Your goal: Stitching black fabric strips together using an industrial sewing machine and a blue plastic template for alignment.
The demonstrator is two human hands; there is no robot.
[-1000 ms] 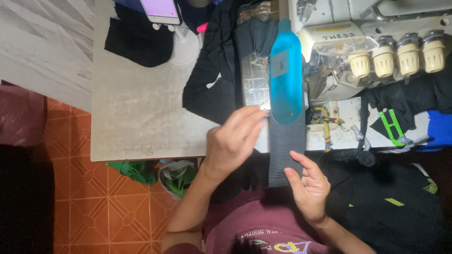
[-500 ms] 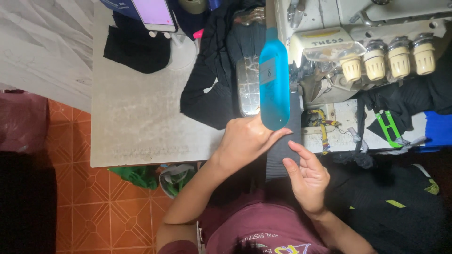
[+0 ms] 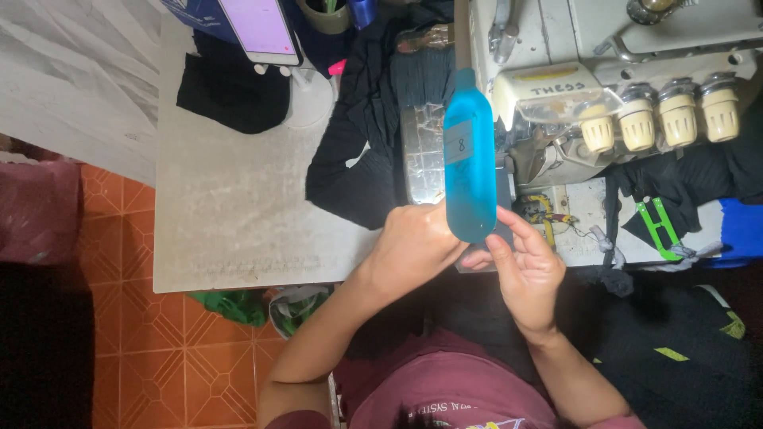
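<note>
A long blue plastic template [image 3: 469, 171] with a small grey label lies over a dark grey fabric strip [image 3: 504, 199], pointing away from me toward the white overlock sewing machine [image 3: 556, 48]. My left hand [image 3: 413, 248] is closed around the template's near end from the left. My right hand [image 3: 524, 270] pinches the strip's near edge at the template's rounded tip, thumb on top. Most of the strip is hidden under the template and my hands.
Black garments [image 3: 358, 159] are heaped on the grey table [image 3: 230, 206] beside a metal plate [image 3: 421, 151]. A phone on a white stand [image 3: 262, 32] and another black cloth [image 3: 230, 95] sit far left. Thread cones [image 3: 660, 119] line the machine. A green clip [image 3: 658, 226] lies to the right; orange tiled floor [image 3: 119, 318] is below.
Both hands have pushed the blue template and the strip away from me toward the machine. The length of strip that hung below the template is now out of sight.
</note>
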